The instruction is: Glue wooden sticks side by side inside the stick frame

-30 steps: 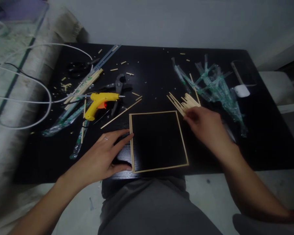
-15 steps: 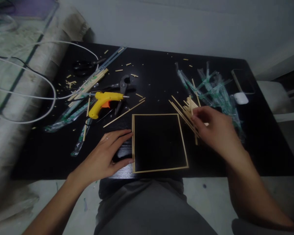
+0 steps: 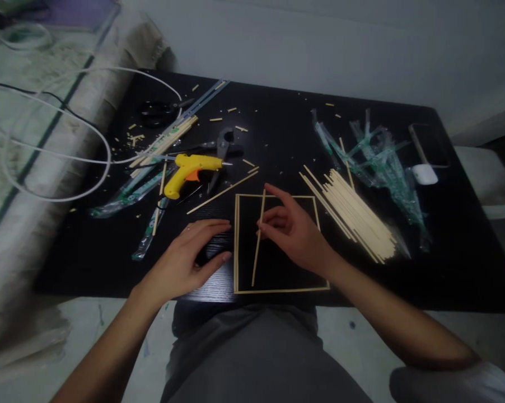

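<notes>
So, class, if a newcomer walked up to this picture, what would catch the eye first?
Probably the bright yellow glue gun with its orange trigger, lying on the black table beyond the left hand. Next might come the square frame of pale sticks in front of the person, with the right hand holding a single stick over it.

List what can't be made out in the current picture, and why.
All in the head view:
Square frame: part of its right side is hidden behind the right hand.
Thin stick: from this angle, whether its lower end touches the table is unclear.
Plastic wrappers: green print too small and blurred to read.
Black cable: cut off by the left edge.
</notes>
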A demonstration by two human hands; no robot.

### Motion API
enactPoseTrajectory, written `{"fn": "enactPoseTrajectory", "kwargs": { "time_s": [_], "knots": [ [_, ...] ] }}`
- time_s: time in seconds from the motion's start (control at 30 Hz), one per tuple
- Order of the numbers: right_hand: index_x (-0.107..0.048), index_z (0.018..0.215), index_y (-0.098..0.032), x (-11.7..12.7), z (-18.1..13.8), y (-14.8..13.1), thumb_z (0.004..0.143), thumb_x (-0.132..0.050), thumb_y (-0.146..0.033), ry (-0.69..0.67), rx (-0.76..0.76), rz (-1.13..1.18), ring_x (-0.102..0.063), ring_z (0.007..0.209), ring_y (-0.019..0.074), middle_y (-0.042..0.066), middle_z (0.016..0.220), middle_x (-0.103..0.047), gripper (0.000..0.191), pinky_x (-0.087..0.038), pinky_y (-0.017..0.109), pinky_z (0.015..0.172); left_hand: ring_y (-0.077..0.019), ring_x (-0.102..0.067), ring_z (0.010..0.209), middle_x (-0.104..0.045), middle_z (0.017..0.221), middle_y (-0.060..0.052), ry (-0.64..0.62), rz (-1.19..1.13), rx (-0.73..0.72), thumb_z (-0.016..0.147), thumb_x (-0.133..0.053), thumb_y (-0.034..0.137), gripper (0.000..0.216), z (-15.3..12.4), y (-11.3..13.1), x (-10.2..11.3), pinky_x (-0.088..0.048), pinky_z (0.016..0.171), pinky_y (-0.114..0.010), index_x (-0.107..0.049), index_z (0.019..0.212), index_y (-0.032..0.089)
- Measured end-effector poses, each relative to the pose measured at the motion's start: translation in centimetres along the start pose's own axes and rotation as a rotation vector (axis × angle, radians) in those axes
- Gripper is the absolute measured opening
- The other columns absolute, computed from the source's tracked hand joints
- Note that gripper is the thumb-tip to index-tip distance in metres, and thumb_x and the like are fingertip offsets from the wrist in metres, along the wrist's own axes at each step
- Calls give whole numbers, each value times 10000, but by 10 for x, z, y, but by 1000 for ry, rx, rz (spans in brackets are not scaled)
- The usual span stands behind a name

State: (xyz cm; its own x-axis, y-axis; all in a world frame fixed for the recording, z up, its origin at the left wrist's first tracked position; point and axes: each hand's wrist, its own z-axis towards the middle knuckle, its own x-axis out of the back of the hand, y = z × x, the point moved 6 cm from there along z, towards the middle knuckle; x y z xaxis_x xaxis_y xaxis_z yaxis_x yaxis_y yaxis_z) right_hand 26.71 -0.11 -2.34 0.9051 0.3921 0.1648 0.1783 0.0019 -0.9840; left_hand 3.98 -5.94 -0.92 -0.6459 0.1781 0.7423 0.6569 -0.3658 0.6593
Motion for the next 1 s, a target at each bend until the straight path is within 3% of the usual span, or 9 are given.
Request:
{"fn": "enactPoseTrajectory", "kwargs": {
  "time_s": [0.17,0.4,0.5,0.53,0.63,0.7,0.77,0.87,1.0],
  "knots": [
    [-478,1597,-268,-4,3,5,960,-739,-235,-53,-72,53,-809,814,195,-3,998,-746,689,-753,402,813,-309,-718,1367,-738,1483,-117,10,-12,-1,1079,-647,441,397,-1,-1,0,-600,1173,-535,-687,1415,233],
    [-433,1650,-274,-7,6,9,957,-742,-272,-34,-66,18,-798,804,202,11,1007,-772,759,-739,388,785,-296,-727,1346,-745,1466,-114,10,-15,-9,1092,-635,415,333,0,0,-1,-599,1165,-521,-722,1358,234],
    [-402,1685,-261,5,6,-16,982,-754,-284,43,46,-32,-818,889,230,33,1038,-814,787,-737,407,832,-292,-721,1354,-742,1469,-115,22,-20,-20,1093,-639,389,319,-1,-1,-2,-594,1166,-505,-721,1355,226],
    [-490,1633,-258,11,5,-30,992,-763,-281,99,108,-61,-825,922,235,36,1044,-822,697,-735,408,856,-290,-720,1355,-740,1474,-114,25,-22,-24,1092,-641,382,318,-1,-1,-2,-592,1166,-499,-720,1358,226],
    [-796,1202,-273,23,-8,-69,1029,-759,-190,187,360,-236,-829,1023,217,36,1117,-829,195,-711,380,946,-284,-726,1347,-739,1476,-106,31,-25,-36,1090,-646,367,312,-2,-2,-3,-590,1163,-481,-722,1360,231],
    [-820,1140,-269,14,-22,-83,1023,-749,-101,104,587,-345,-828,1067,195,34,1137,-822,217,-695,332,962,-280,-735,1332,-746,1464,-102,44,-27,-46,1087,-655,360,299,-1,-1,-2,-593,1155,-467,-729,1346,232],
    [-815,1191,-265,-1,-35,-76,1055,-712,-90,-29,669,-402,-820,1145,189,48,1188,-814,245,-684,317,1006,-277,-742,1320,-755,1446,-102,63,-27,-58,1084,-662,354,286,-1,0,-1,-598,1145,-458,-734,1329,226],
    [-767,1248,-255,-18,-44,-44,1094,-737,-274,-121,558,-443,-819,1173,199,48,1196,-828,158,-694,332,1023,-277,-744,1315,-756,1439,-105,68,-9,-68,1089,-655,360,282,-1,1,-1,-602,1134,-465,-732,1321,218],
    [-764,1259,-234,-31,-48,-28,1148,-627,-230,-178,629,-650,-790,1251,216,66,1243,-827,176,-688,380,1057,-285,-740,1324,-752,1451,-108,62,20,-71,1096,-645,369,292,-1,2,-1,-600,1132,-477,-727,1331,215]
  ]
}}
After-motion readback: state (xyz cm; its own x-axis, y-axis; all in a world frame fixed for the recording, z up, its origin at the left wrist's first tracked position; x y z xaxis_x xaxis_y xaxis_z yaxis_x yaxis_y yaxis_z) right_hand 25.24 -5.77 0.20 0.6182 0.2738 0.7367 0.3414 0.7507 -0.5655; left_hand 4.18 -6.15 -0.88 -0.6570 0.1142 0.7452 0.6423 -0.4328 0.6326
